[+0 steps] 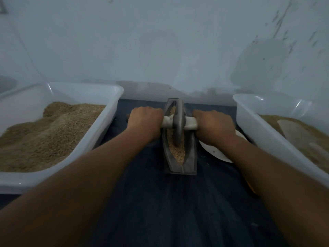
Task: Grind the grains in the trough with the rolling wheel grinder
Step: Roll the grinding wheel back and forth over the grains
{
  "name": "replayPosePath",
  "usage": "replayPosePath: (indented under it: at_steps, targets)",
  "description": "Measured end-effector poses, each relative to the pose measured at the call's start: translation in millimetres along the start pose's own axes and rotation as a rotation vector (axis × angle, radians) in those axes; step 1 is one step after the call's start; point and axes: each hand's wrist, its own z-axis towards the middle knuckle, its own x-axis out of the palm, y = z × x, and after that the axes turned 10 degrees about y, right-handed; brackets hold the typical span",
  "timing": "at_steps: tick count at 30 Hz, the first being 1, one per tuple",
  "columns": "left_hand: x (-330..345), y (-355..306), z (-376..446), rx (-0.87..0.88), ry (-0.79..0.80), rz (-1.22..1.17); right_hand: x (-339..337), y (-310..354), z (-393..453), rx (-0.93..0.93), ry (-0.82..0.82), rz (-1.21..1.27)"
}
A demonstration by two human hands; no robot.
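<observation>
Beside trough [191,157] of grains [176,154], grain-filled tubs [110,111].

Single head view, worn high, facing forward and down along both forearms. Trough [179,139] near, dead centre; bins at either edge; wall [160,41] close behind.

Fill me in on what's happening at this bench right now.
A person is grinding grain by hand. The left hand and right hand each grip one end of the axle handle running through the rolling wheel, which stands upright in the narrow trough amid the grains. A white tub of grain sits to the left, another tub to the right, and a white plate lies beside the trough.
</observation>
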Motion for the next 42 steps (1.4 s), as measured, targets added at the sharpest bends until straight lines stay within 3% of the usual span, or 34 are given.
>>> replayPosePath:
  at_steps: [4,9,13,22,28,36,42]
  targets:
    - [-9.2,-2.1,-17.3,0.008,0.060,0.002,6.4,7.5,-26.3,-0.052,-0.260,-0.031]
    - [-23.4,1.7,-23.1,0.043,0.125,0.056,13.5,7.6,-40.4,-0.057,-0.452,-0.014]
    - [-20.6,0.5,-28.2,0.029,0.085,0.034,17.8,10.0,-43.6,-0.041,-0.538,0.011]
    - [-1.1,-4.1,-16.5,-0.023,-0.072,-0.002,6.5,1.3,-10.9,0.062,0.003,0.045]
    - [10.0,0.8,0.3,-0.028,-0.135,-0.025,-9.8,-3.0,17.1,0.030,0.292,0.032]
    - [24.2,4.8,32.2,0.003,-0.333,0.030,-11.9,-13.2,53.3,0.004,0.544,0.128]
    - [32.7,4.0,36.3,0.005,-0.419,0.004,-10.9,-15.5,61.7,0.005,0.552,0.123]
